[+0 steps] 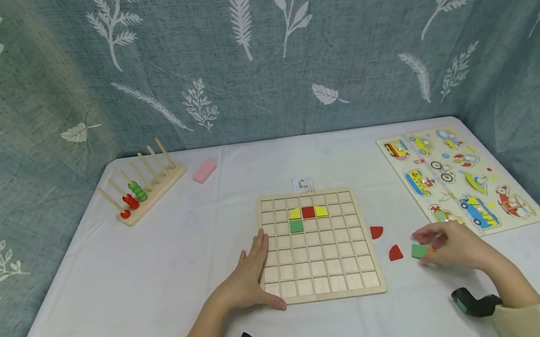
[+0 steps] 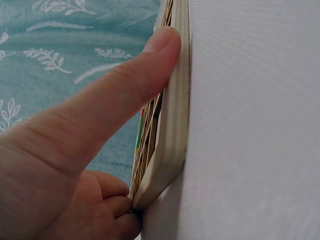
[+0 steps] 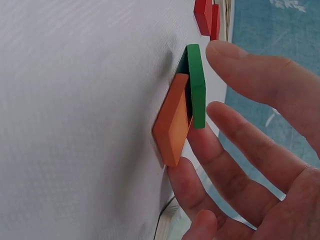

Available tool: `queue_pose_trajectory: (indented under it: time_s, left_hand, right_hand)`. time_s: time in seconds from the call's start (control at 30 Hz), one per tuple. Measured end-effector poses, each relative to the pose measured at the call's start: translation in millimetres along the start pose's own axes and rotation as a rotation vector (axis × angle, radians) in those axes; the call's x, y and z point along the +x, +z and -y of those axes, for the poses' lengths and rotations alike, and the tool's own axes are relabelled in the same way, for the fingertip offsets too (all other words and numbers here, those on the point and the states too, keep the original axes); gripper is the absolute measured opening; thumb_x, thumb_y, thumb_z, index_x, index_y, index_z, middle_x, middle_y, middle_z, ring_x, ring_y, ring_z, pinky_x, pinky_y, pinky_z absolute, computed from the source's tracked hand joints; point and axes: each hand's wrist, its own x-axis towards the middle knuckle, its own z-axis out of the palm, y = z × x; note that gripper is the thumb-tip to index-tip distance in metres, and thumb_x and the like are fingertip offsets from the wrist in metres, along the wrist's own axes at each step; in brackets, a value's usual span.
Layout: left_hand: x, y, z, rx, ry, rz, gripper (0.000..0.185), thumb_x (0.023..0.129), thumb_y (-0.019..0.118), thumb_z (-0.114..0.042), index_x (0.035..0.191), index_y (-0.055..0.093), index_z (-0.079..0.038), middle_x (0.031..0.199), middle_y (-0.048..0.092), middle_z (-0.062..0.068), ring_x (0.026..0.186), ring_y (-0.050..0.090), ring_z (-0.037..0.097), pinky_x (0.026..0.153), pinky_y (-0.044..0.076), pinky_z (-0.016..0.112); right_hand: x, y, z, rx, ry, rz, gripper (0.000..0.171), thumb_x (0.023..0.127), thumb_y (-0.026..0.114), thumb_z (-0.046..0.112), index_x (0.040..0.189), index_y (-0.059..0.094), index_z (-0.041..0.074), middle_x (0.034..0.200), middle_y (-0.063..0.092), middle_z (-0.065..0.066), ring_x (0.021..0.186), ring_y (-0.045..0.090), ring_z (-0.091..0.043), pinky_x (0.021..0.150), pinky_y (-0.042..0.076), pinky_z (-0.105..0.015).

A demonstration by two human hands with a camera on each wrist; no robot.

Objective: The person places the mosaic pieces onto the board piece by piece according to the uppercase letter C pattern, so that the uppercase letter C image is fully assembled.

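Note:
My left hand [image 1: 249, 280] rests at the left edge of a wooden grid board [image 1: 318, 297], fingers along its side and thumb on the near corner. In the left wrist view the thumb [image 2: 125, 85] lies against the board's edge. On the right, my right hand [image 1: 458, 245] hovers around a green block [image 1: 419, 250] and an orange block [image 3: 172, 125]. The green block overlaps the orange one. Thumb and index fingertips sit close to the green block; whether they touch is unclear. Another fingertip is at the orange block's edge.
Yellow pieces [image 1: 321, 211], a red square [image 1: 308, 212] and a green square [image 1: 296, 225] lie in the board's cells. Red quarter-circles [image 1: 395, 253] lie right of it. A pattern card [image 1: 303, 184], pink block [image 1: 204, 172], peg rack [image 1: 154, 194] and vehicle puzzle [image 1: 448, 171] stand around.

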Motion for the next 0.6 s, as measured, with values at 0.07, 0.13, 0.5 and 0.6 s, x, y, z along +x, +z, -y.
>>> queue_pose_trajectory:
  time_s: [0.07,0.13,0.5,0.6]
  left_hand:
    - [0.1,-0.1,0.6,-0.003,0.0,-0.001,0.132,0.052,0.088,-0.037,0.143,0.003,0.006,0.151,-0.007,0.017,0.138,-0.006,0.028,0.108,-0.003,0.051]
    - [0.2,-0.1,1.1,-0.005,-0.002,-0.003,0.132,0.052,0.088,-0.037,0.143,0.003,0.006,0.151,-0.007,0.017,0.138,-0.006,0.028,0.108,-0.003,0.051]
    - [0.0,0.9,1.0,-0.009,-0.008,-0.008,0.132,0.051,0.088,-0.036,0.143,0.004,0.006,0.151,-0.006,0.017,0.138,-0.005,0.028,0.108,-0.002,0.051]
    - [0.2,1.0,1.1,-0.011,-0.007,-0.005,0.132,0.051,0.088,-0.037,0.143,0.004,0.006,0.151,-0.006,0.017,0.138,-0.006,0.028,0.108,-0.002,0.051]
  right_hand:
    - [-0.4,-0.5,0.1,-0.007,-0.005,0.001,0.049,0.063,0.083,0.02,0.104,0.066,0.001,0.091,0.065,-0.004,0.078,0.054,-0.017,0.062,0.046,-0.027]
    - [-0.9,-0.7,0.6,-0.01,-0.005,0.002,0.048,0.062,0.083,0.02,0.103,0.067,0.001,0.089,0.064,-0.003,0.077,0.054,-0.017,0.063,0.046,-0.027]
    - [-0.3,2.2,0.2,-0.038,0.003,-0.016,0.038,0.063,0.083,0.017,0.095,0.068,0.005,0.083,0.061,0.0,0.075,0.051,-0.017,0.062,0.044,-0.029]
    - [-0.6,2.4,0.6,-0.037,0.013,-0.016,0.036,0.063,0.082,0.017,0.094,0.069,0.005,0.082,0.061,0.0,0.074,0.05,-0.018,0.062,0.044,-0.03]
